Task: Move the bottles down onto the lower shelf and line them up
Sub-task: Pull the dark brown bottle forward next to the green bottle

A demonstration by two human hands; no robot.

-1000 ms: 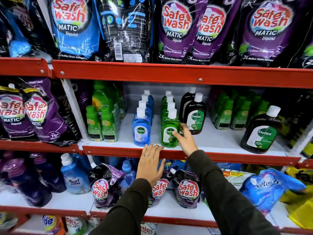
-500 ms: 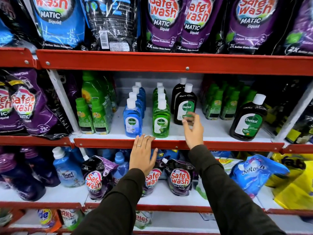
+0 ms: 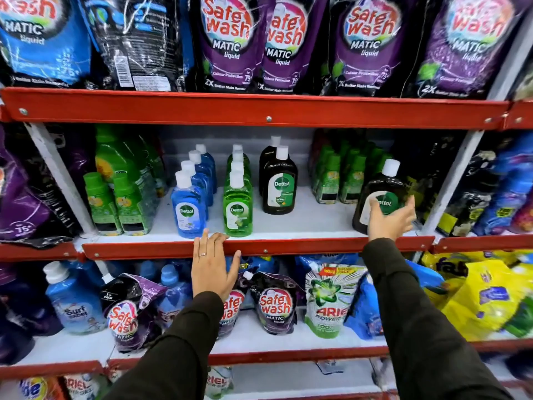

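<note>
On the white middle shelf stand rows of Dettol bottles: a blue row, a green row and two dark brown ones. A larger dark brown Dettol bottle with a white cap stands alone at the shelf's right end. My right hand is spread in front of its lower half, thumb left, fingers right, motion-blurred; a firm hold is not visible. My left hand lies flat against the red shelf lip, fingertips over its edge just below the blue and green bottles.
Green bottle packs fill the shelf's left side and more green packs stand at the back right. The shelf below holds Safe Wash pouches, an Ariel pouch and Surf Excel bottles. Large pouches hang above.
My right hand left the green bottle, passed the dark bottles, and swung right to the lone large dark bottle. My left hand stayed on the shelf lip. The view shifted right.
</note>
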